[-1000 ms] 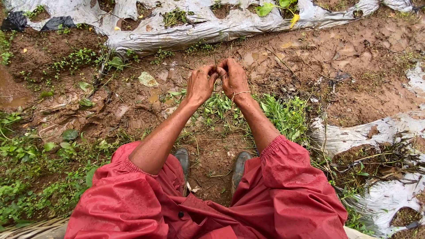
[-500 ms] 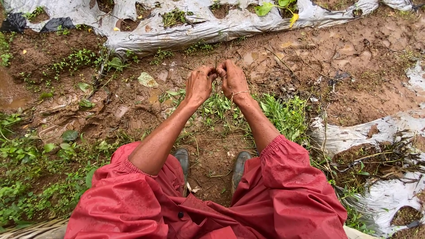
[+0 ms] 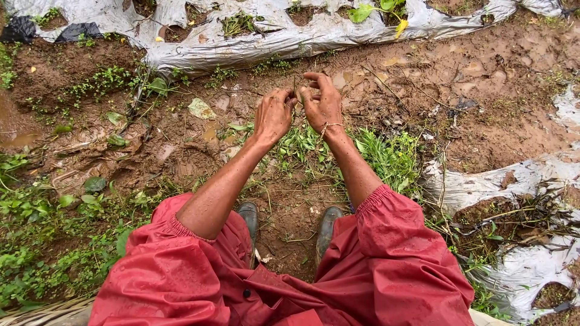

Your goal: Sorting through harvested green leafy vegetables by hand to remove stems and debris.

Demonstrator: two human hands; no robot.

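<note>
Head view: both hands are up together over the muddy path. The left hand and right hand pinch a thin green stem between their fingertips, fingers curled tight around it. It looks like twisting or tying work; the next move needs a steady pull. A pale string loops the right wrist, just below the pinch.
</note>
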